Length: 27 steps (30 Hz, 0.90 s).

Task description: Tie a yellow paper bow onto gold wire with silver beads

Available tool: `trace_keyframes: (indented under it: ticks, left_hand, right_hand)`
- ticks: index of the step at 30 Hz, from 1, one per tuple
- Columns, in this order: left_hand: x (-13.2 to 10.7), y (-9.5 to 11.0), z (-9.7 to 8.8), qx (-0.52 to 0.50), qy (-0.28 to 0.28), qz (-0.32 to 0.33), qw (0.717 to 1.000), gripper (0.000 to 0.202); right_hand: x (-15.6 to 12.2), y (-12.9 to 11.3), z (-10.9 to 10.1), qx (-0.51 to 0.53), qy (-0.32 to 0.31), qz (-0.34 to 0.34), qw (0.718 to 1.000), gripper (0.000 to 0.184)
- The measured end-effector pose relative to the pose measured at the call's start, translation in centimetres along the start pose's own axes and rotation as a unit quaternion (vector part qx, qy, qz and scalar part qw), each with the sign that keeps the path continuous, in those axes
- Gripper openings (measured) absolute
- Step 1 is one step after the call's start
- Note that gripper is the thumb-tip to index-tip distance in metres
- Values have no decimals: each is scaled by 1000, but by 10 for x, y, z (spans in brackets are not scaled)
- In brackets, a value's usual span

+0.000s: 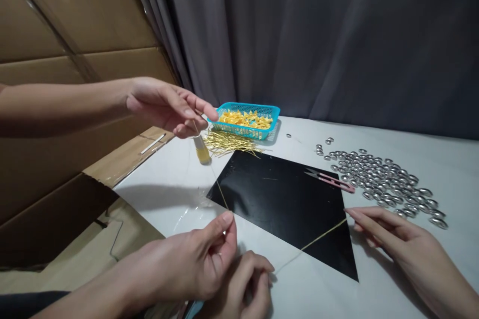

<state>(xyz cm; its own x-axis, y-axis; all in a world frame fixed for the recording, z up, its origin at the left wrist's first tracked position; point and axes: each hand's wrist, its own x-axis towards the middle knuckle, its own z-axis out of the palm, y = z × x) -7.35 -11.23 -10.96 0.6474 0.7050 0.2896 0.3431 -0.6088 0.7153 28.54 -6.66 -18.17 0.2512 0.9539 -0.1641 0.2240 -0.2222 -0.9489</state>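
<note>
Currently, a thin gold cord is stretched above the near right part of a black sheet on the bench. The right hand pinches one end between its fingers; the left hand, partly hidden, has its fingers pressed together on the other end. Along its far edge, the sheet carries pink snips, and beside them spread many silver beads. A co-worker's two hands hold a second cord – its line passes near a small bottle, close to the bench's left edge. Toward the far left corner lie gold strands – and behind them a blue basket with yellow pieces.
</note>
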Motion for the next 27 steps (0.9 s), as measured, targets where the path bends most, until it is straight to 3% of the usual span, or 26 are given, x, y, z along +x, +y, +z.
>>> trace_keyframes:
  ticks: [7, 10, 14, 17, 27]
  left_hand:
    - [-11, -32, 2, -46, 44, -41, 997, 51]
    - [-12, -42, 3, -66, 66, -35, 995, 37]
    - [-9, -55, 3, -85, 154, -62, 982, 13]
    - [-5, -67, 2, -81, 188, -76, 976, 5]
    - [-8, -91, -27, -56, 198, -87, 975, 9]
  right_hand:
    - [0, 3, -3, 20, -10, 2, 1000, 44]
    - [0, 3, -4, 28, -12, 9, 999, 45]
    - [-2, 1, -5, 28, -12, 3, 1000, 45]
    - [-5, -2, -5, 28, -19, -5, 999, 45]
    - [-6, -5, -4, 34, -31, 0, 999, 46]
